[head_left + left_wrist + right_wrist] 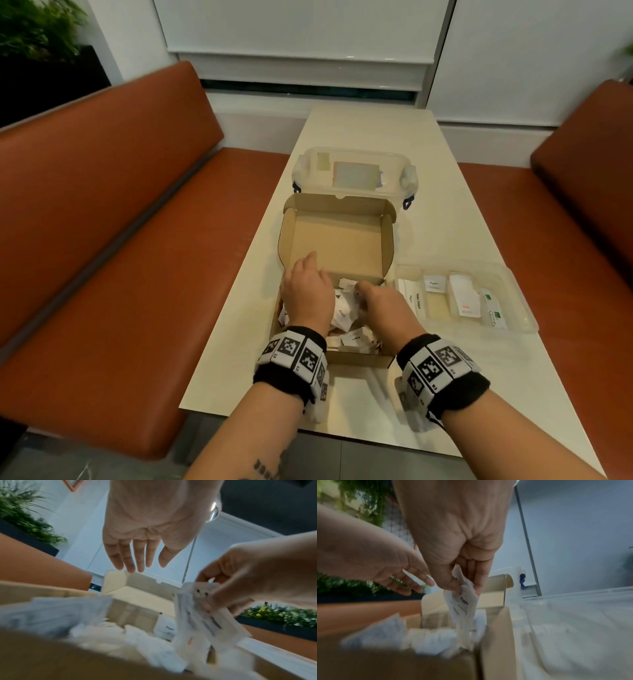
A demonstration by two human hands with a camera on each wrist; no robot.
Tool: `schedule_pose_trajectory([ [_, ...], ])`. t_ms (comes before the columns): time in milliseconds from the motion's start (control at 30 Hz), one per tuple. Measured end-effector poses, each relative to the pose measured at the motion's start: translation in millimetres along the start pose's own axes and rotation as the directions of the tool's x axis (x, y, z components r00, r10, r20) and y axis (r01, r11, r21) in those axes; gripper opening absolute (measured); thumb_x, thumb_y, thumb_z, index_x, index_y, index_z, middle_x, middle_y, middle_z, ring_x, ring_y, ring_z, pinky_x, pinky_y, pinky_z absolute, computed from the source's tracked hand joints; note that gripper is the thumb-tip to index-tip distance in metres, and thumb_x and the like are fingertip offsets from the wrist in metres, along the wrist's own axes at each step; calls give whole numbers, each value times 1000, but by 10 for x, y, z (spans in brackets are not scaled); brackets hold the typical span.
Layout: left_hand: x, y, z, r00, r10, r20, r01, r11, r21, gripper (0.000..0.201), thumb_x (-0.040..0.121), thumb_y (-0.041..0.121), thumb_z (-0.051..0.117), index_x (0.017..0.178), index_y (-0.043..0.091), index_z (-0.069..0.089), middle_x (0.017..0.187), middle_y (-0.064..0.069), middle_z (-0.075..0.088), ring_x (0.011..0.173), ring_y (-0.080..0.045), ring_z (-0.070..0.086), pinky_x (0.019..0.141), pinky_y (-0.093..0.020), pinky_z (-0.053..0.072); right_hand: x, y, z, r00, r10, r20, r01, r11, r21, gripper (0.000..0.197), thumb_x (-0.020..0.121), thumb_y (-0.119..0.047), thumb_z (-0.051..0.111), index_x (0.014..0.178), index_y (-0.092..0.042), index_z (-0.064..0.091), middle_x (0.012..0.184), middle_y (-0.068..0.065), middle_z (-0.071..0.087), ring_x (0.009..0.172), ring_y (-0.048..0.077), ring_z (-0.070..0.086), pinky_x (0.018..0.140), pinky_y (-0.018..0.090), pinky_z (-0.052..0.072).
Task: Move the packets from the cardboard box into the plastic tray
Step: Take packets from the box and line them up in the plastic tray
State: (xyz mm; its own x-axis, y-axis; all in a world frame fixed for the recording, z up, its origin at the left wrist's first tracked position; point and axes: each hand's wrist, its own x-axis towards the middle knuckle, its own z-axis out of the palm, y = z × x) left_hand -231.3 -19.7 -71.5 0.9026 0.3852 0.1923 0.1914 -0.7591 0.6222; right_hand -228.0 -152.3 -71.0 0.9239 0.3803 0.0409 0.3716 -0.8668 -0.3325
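An open cardboard box (356, 358) with its lid (337, 236) folded back sits near the table's front edge, holding several white packets (346, 313). My left hand (306, 291) hovers over the box's left side with fingers straight and nothing in it (137, 555). My right hand (380, 305) is over the box's right side and pinches a bunch of white packets (462, 601) lifted partly out of the pile; the same bunch (202, 615) shows in the left wrist view. The clear plastic tray (520, 301) lies to the right of the box with several packets laid in its compartments.
A clear lidded plastic container (354, 173) with blue clips stands behind the box lid. The cream table (445, 212) is flanked by orange bench seats (102, 274) on both sides. A plant (37, 27) stands at the far left.
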Motion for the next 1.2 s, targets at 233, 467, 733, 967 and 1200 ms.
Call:
schedule_pose_trajectory([
  [233, -62, 255, 32, 997, -68, 27, 73, 919, -388, 43, 101, 37, 33, 137, 17, 43, 134, -5, 52, 119, -17, 45, 89, -23, 33, 159, 29, -375, 977, 108, -186, -24, 914, 404, 25, 86, -13, 60, 111, -13, 62, 90, 1, 66, 74, 13, 60, 64, 16, 50],
  [467, -64, 332, 89, 941, -99, 323, 315, 601, -734, 47, 94, 49, 46, 132, 22, 43, 125, -6, 56, 114, -23, 56, 98, -46, 47, 164, 85, -522, 985, 122, -123, 6, 683, 730, 23, 85, -8, 61, 92, -29, 63, 85, 5, 70, 75, 25, 68, 65, 32, 56],
  [733, -126, 462, 263, 959, -19, 284, 247, 552, -796, 14, 97, 18, 50, 108, 14, 59, 95, -5, 67, 80, -12, 67, 59, -25, 56, 172, 355, -422, 942, 297, -157, -85, 664, 743, 32, 83, -22, 71, 113, -23, 59, 95, -7, 61, 78, 8, 61, 65, 16, 52],
  [967, -153, 652, 499, 969, -65, 240, 225, 640, -735, 15, 97, 21, 49, 105, 15, 59, 99, -6, 68, 88, -21, 66, 71, -37, 58, 9, 704, -455, 931, 365, 16, -188, 441, 878, 41, 72, -9, 80, 104, -10, 53, 85, 11, 66, 65, 16, 66, 60, 24, 57],
  [1200, -270, 934, 765, 936, 10, 352, 269, 623, -734, 9, 96, 22, 51, 102, 21, 58, 100, -7, 67, 90, -22, 66, 78, -45, 58, -115, 1083, -500, 902, 429, -46, -156, 423, 892, 22, 75, -14, 77, 85, -9, 58, 78, 2, 59, 71, 14, 62, 53, 20, 51],
])
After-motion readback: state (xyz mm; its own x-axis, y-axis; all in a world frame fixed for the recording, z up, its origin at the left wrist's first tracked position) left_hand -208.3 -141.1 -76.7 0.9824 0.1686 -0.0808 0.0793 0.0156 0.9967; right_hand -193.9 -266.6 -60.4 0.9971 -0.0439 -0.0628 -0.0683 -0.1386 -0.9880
